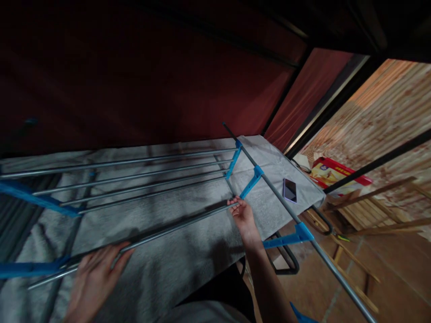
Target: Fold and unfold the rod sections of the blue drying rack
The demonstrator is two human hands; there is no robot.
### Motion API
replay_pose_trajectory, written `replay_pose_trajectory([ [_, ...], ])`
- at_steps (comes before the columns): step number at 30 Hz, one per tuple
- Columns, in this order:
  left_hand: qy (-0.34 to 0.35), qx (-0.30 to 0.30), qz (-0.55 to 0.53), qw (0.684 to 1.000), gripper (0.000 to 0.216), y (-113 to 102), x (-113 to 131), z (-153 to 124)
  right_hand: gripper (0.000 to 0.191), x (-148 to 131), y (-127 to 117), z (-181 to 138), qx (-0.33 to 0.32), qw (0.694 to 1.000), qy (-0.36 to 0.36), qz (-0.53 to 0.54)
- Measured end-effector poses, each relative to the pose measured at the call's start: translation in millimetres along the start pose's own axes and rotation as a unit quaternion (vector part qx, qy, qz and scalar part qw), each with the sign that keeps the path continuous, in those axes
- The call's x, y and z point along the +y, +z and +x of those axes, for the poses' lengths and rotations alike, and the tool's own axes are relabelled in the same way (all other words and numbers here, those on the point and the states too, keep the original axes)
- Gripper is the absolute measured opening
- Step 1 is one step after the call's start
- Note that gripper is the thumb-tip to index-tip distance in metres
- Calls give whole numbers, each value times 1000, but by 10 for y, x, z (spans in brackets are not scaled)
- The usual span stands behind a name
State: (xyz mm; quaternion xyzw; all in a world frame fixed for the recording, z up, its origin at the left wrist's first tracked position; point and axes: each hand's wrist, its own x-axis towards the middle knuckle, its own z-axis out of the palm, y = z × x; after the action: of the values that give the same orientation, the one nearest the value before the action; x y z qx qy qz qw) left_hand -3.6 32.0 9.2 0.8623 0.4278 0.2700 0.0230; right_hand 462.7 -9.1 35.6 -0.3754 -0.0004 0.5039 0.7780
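A thin grey metal tube (182,225) lies across in front of me, and both my hands grip it. My left hand (101,267) is wrapped round it near its left end, which sticks out past the fingers. With its fingers pinched, my right hand (240,213) holds the right end close to a blue plastic bracket (252,183). Behind this tube, several parallel tubes run between the blue bracket (233,163) at the right and another blue bracket (43,201) at the left. A long upright tube (283,201) carries the right-hand brackets, one of them a lower blue bracket (292,237).
Beneath the frame is a surface covered with grey cloth (202,244). A phone (290,190) lies near its right edge. Further right are a red and yellow box (336,175) and wooden pieces (357,264) above a tiled floor. Dark tubes (23,215) lie at the left.
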Motion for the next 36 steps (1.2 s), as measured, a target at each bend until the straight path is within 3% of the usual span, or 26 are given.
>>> replay_pose_trajectory([
  [3, -21, -12, 14, 1000, 31, -96, 223, 151, 24, -33, -142, -4, -12, 1000, 17, -3],
  [5, -28, -39, 26, 998, 35, -151, 335, 224, 30, -61, -246, -10, -44, 998, 46, -17],
  [9, -35, -82, 53, 995, 37, -223, 497, 281, 41, -95, -405, -39, -107, 991, 40, -72],
  [16, -56, -82, 100, 990, 39, -236, 714, 286, 33, -164, -521, -51, -74, 994, 13, -73],
  [24, -47, -103, 87, 990, 48, -217, 761, 410, 26, -273, -559, 32, -44, 994, 45, -87],
  [29, -56, -139, 77, 986, 51, -189, 744, 434, 24, -240, -524, -12, -36, 996, 25, -74],
  [36, -82, -194, 95, 973, 54, -246, 772, 459, 34, -165, -571, -65, -49, 997, 14, -59],
])
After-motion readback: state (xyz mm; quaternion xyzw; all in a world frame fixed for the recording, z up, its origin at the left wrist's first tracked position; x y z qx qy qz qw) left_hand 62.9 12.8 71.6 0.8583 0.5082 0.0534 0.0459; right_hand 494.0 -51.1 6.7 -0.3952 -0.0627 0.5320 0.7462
